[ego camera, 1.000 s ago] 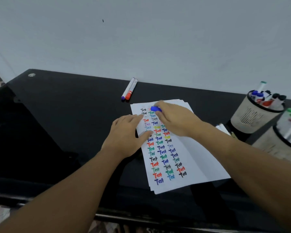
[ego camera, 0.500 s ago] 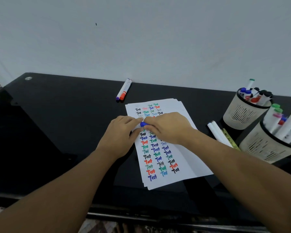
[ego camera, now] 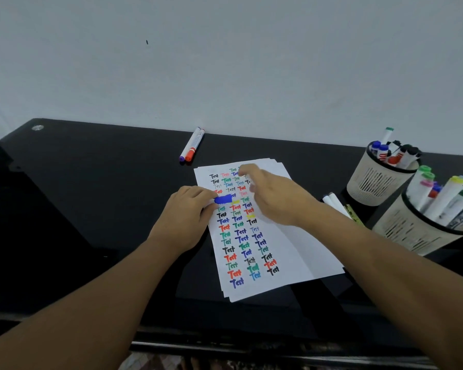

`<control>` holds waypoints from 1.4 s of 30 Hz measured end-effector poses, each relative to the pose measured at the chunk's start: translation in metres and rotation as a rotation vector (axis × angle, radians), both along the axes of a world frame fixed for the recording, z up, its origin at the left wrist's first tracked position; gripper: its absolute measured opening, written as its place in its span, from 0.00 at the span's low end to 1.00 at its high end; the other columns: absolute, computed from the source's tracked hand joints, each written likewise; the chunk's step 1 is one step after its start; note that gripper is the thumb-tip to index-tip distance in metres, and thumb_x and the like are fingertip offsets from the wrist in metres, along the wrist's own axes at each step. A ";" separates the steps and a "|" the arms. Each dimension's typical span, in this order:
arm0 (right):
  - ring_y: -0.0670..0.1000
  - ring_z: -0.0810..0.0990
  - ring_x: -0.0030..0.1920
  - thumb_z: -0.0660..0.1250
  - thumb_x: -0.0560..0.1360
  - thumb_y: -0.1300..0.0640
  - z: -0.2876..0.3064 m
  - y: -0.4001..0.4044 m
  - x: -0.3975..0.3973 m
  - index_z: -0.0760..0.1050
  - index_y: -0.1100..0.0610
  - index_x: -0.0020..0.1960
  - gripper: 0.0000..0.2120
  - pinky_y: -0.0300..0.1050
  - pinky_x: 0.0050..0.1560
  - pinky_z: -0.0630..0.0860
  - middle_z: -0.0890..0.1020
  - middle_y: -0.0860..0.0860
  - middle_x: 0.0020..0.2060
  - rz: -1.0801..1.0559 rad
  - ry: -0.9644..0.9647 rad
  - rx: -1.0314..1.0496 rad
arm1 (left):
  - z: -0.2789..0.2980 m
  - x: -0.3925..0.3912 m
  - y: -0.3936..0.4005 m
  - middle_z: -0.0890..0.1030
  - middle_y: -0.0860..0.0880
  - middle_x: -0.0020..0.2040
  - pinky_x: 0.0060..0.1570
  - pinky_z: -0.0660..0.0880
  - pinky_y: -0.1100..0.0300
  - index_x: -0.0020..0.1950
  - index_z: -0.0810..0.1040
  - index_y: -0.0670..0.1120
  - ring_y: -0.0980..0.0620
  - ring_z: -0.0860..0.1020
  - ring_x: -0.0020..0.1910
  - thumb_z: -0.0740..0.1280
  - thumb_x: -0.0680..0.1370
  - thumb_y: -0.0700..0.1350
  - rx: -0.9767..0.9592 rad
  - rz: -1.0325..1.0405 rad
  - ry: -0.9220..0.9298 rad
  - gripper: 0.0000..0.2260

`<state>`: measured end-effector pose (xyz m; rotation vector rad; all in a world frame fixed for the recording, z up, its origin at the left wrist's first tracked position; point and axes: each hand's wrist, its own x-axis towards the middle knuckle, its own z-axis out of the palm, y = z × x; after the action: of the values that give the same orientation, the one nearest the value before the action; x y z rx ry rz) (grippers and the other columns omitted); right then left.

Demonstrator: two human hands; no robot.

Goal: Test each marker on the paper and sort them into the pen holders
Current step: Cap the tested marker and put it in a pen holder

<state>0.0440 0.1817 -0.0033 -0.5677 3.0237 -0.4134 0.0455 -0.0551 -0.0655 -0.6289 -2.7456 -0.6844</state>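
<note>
So right now the left hand (ego camera: 183, 220) is pinching a blue cap (ego camera: 223, 200) at its fingertips, right over the left column of the paper (ego camera: 286, 244), while the right hand (ego camera: 274, 194) is up near the top rows with fingers curled; I'd guess it's got the uncapped marker in there, but you can't actually see the marker body, so I cannot tell what it's gripping. The paper's already packed with colourful "Test" scribbles in three columns, so looks like we're deep into the job. To the right of the paper sit two holders: the far holder (ego camera: 372, 182) and the near holder (ego camera: 412, 231), both stuffed with markers. Two white markers (ego camera: 334, 202) lie between the paper and the holders, and two more markers (ego camera: 192, 144) lie just beyond the paper's top left corner, probably untested. My read: this is the test-scribble step for the blue one. Next up would be checking the mark, recapping, then dropping it in whichever holder fits
</note>
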 end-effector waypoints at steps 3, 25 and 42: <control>0.47 0.83 0.52 0.56 0.86 0.59 0.001 0.013 -0.002 0.74 0.45 0.61 0.12 0.42 0.50 0.81 0.80 0.50 0.65 -0.137 0.000 -0.285 | 0.001 -0.001 0.001 0.77 0.56 0.66 0.67 0.70 0.51 0.69 0.76 0.54 0.55 0.70 0.66 0.64 0.83 0.54 -0.015 0.017 -0.025 0.16; 0.49 0.83 0.47 0.65 0.83 0.48 -0.037 0.009 -0.007 0.79 0.51 0.53 0.08 0.51 0.52 0.81 0.84 0.51 0.45 -0.470 0.001 -0.857 | 0.001 -0.007 0.001 0.62 0.62 0.79 0.78 0.54 0.49 0.77 0.64 0.65 0.55 0.57 0.80 0.51 0.83 0.64 -0.252 -0.111 -0.152 0.22; 0.50 0.85 0.48 0.63 0.83 0.42 -0.033 0.005 -0.008 0.78 0.55 0.56 0.16 0.59 0.57 0.82 0.85 0.49 0.48 -0.537 -0.163 -0.773 | 0.003 -0.006 0.002 0.63 0.61 0.78 0.78 0.56 0.48 0.76 0.66 0.65 0.54 0.58 0.80 0.53 0.83 0.63 -0.226 -0.104 -0.161 0.22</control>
<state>0.0364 0.1865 -0.0367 0.2930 2.7221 -1.5796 0.0390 -0.0529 -0.0626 -0.8015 -2.9845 -0.4672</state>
